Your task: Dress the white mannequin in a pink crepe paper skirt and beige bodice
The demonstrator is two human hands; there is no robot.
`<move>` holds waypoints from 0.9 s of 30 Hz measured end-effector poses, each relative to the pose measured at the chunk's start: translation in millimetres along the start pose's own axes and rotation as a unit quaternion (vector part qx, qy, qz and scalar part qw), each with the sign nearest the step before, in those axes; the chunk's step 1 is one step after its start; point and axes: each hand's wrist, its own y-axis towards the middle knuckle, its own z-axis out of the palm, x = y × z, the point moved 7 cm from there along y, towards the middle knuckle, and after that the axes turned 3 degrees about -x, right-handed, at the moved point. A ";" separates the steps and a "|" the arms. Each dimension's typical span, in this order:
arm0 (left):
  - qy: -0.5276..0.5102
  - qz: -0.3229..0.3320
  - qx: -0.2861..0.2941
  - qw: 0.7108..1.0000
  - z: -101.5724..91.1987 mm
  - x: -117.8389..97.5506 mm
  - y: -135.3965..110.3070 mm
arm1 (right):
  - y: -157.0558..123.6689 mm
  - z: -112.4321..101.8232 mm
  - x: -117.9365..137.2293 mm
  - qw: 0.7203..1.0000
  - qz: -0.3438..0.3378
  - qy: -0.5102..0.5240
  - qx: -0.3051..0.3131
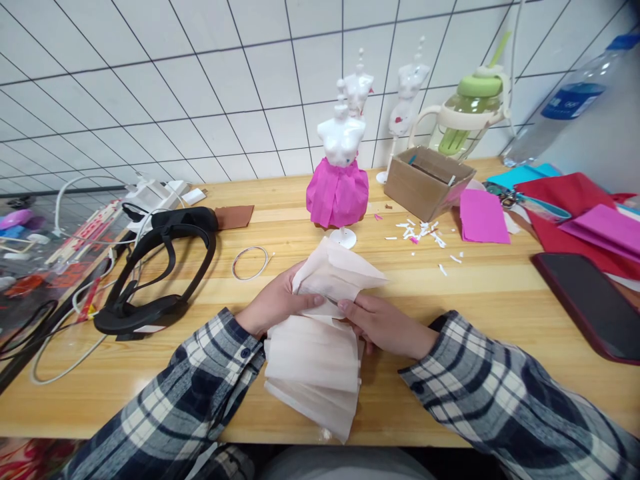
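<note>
Pale pinkish-white crepe paper (315,363) hangs in pleats between my hands, its lower end spread over the table's front edge. My left hand (277,300) pinches the upper part from the left, thumb on top. From the right, my right hand (383,323) grips the same paper, its thumb and forefinger at a fold near the middle. The right hand's lower fingers are partly hidden behind the sheet. Just beyond stands a small white mannequin (343,140) wearing a gathered pink paper skirt (337,193).
Two more mannequins (410,87) stand behind, near a cardboard box (425,183) and white paper scraps (425,230). A phone (595,307) and coloured paper sheets (485,217) lie right. Left are a black headset (160,267), cables and a wire coil (250,263).
</note>
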 end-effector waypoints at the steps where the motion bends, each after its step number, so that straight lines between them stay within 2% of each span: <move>1: -0.001 -0.002 -0.001 1.000 -0.1 0.0 -0.1 | 0.3 -0.5 -1.7 1.000 0.009 -0.005 -0.006; 5: -0.006 -0.005 -0.002 1.000 0.0 0.2 -0.1 | 1.1 -2.0 -2.6 1.000 0.009 -0.015 -0.021; 14: -0.032 -0.016 0.002 0.999 2.1 -3.1 -2.7 | -0.1 -2.4 0.3 1.000 0.021 -0.023 -0.005; 21: -0.049 -0.021 -0.002 0.999 1.3 -3.4 -3.4 | -1.8 -4.3 11.5 0.999 -0.040 -0.018 -0.006; 27: -0.040 -0.009 0.002 0.999 1.6 -5.3 -1.8 | -0.1 -3.4 4.5 1.000 -0.005 -0.015 0.000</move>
